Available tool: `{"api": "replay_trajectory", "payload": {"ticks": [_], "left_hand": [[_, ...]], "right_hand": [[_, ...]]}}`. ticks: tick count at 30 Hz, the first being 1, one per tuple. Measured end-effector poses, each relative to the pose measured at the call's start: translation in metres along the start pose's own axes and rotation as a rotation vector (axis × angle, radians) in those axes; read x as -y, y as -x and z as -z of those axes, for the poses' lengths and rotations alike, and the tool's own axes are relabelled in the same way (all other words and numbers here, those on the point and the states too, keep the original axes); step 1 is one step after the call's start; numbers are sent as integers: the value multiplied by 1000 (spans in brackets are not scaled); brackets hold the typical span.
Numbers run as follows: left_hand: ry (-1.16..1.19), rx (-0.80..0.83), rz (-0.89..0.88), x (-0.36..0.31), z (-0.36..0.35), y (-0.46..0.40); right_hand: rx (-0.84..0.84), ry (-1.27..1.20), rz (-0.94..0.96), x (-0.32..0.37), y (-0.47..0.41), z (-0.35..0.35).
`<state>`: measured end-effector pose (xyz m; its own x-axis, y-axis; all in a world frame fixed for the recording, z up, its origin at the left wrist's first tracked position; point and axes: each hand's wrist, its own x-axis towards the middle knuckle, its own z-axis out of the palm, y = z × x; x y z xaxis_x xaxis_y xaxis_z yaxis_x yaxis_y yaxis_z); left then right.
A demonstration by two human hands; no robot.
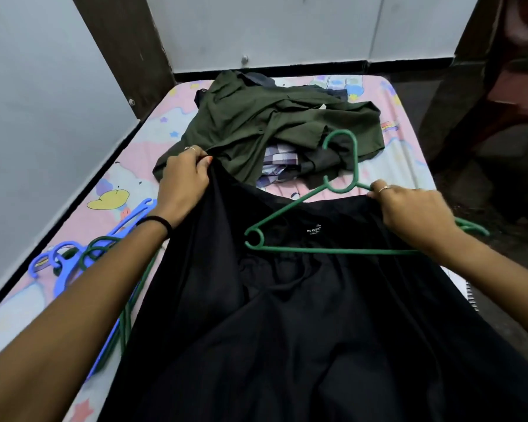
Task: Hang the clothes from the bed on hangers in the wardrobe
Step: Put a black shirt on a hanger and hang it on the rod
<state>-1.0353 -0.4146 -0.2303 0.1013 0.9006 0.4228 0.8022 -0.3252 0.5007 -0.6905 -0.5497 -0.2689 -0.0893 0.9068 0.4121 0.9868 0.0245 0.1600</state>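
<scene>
Black cloth of the garment (302, 330) spreads over the bed (110, 190) in front of me, waistband stretched sideways between my hands. Left hand (183, 178) pinches its left corner; right hand (409, 208) pinches the right edge. Across it lies the green hanger (326, 250), bar along the band, nearer my right fingers (375, 190). Inside label reads "NO FUSS". Beyond sits an olive shirt (256, 123).
</scene>
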Motion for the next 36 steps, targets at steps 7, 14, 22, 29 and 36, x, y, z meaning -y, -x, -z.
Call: {"api": "replay_trajectory", "payload": {"ticks": [7, 14, 22, 29, 36], "left_hand": [[134, -84, -193, -75, 11, 138], [42, 1174, -278, -60, -27, 188], [137, 267, -28, -42, -50, 106], [318, 440, 89, -40, -87, 69], [341, 323, 14, -41, -91, 78]], "right_hand": [[102, -39, 63, 39, 4, -20], [42, -73, 110, 56, -2, -39], [-84, -70, 73, 60, -6, -49], [-256, -34, 59, 73, -32, -53], [-172, -271, -397, 32, -3, -33]]}}
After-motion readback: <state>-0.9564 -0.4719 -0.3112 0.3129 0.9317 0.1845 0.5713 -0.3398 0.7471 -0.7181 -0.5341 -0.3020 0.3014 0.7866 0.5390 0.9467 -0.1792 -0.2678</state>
